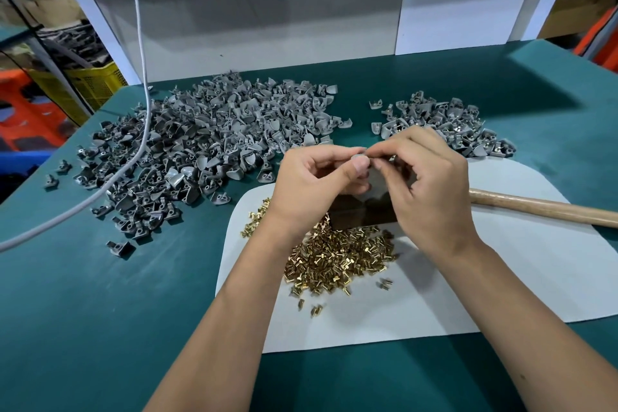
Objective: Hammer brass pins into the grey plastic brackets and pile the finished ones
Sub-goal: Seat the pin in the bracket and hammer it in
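Here both hands meet above the middle of the green surface (pixel 100 311), over a dark block (pixel 364 211) on a white mat (pixel 501 278). The left hand (pixel 311 184) pinches a small grey plastic bracket (pixel 359 156) between thumb and curled fingers. The right hand (pixel 431 184) has its fingers closed at the same spot, seemingly on a brass pin, though the pin itself is too small to make out. So pin and bracket lie fingertip to fingertip, bracket to the left; the pin's axis cannot be told.

The bracket shows only as a rounded grey edge. The heap of loose brass pins (pixel 341 257) lies nearer the front edge, the large heap of grey brackets (pixel 200 144) toward the back left, and a smaller heap (pixel 444 124) toward the back right. The wooden hammer handle (pixel 541 207) lies untouched, nearest the right hand.
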`<state>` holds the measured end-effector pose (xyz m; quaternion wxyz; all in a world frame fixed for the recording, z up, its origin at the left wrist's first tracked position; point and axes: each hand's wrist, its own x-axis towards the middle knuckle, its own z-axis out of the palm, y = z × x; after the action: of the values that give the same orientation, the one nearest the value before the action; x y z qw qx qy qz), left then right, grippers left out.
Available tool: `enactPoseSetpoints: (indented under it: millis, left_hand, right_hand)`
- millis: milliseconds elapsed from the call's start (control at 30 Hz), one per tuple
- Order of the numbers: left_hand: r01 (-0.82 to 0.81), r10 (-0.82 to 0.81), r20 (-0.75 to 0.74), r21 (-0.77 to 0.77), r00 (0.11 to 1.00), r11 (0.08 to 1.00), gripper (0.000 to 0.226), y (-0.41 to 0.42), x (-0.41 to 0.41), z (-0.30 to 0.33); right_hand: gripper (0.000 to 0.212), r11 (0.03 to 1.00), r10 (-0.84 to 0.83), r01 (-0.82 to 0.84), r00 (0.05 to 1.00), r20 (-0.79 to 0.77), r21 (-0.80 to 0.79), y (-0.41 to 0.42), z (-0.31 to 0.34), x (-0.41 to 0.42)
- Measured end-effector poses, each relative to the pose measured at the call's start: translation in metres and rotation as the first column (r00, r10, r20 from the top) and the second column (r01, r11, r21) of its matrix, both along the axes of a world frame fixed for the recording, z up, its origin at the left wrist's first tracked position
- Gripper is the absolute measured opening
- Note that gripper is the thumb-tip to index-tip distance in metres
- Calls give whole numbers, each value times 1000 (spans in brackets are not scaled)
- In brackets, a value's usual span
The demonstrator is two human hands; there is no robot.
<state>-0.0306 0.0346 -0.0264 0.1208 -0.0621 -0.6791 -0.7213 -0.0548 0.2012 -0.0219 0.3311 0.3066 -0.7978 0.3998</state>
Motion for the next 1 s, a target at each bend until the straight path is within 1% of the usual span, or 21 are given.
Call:
enactPoseSetpoints:
  millis: [33, 100, 167, 233, 300, 400, 600, 833, 1000]
  left_hand:
    - [2, -2, 17, -2, 1000, 1000, 13, 1, 0, 0]
    - [-4, 5, 33, -10, 999, 1000, 14, 1, -1, 1]
    - [12, -13, 36, 37, 999, 999, 15, 0, -1, 1]
    - [48, -50, 26, 74, 998, 996, 22, -3, 0, 1]
    - [71, -71, 0, 48, 997, 996, 36, -9, 1, 0]
    - [75, -73, -38, 54, 997, 996, 41, -9, -1, 1]
    - [55, -51, -55, 77, 997, 995, 41, -5, -1, 4]
    - [56, -58, 27, 64, 998, 996, 44, -11, 1, 7]
    - [41, -41, 19, 29, 999, 999, 39, -11, 2, 8]
  right_hand:
    - [6, 1000, 6, -6, 1000, 7, 0, -1, 0, 0]
    - [6, 1000, 13, -13, 1000, 27, -3, -2, -1, 1]
    - [5, 1000, 12, -11, 999, 52, -20, -3, -1, 1]
    - [4, 999, 7, -3, 997, 79, -47, -3, 0, 2]
    - [4, 997, 11, -3, 994, 105, -75, -7, 2, 5]
    - [4, 998, 13, -5, 993, 119, -67, -8, 3, 7]
    - [4, 1000, 20, -19, 998, 59, -10, -2, 2, 5]
    - [5, 998, 15, -17, 999, 30, 57, -4, 0, 5]
    - [6, 996, 12, -12, 1000, -4, 84, -3, -1, 7]
